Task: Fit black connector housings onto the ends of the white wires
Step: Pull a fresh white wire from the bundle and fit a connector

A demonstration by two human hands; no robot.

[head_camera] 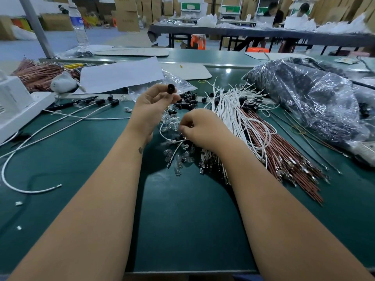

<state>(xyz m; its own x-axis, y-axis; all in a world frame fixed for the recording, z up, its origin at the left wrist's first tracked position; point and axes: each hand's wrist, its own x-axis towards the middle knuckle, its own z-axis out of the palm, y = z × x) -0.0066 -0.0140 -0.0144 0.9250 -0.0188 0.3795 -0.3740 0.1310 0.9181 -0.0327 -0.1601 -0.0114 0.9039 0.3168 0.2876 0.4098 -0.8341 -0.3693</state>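
Note:
My left hand [151,109] is raised above the green mat and pinches a black connector housing [171,89] at its fingertips. Lower and to the right, my right hand [199,128] pinches the end of a white wire [164,136] that loops over a heap of clear plastic parts [172,122]. A loose pile of black housings [187,100] lies just behind the hands. A thick bundle of white wires [233,110] fans out to the right of my right hand. Two white wires with black housings fitted [101,102] lie at the left.
Brown wires with metal terminals [284,157] lie beside the white bundle. A clear bag of black parts [308,98] fills the right side. A white machine [16,106], a paper sheet [121,76] and a water bottle [79,25] stand at the left and back.

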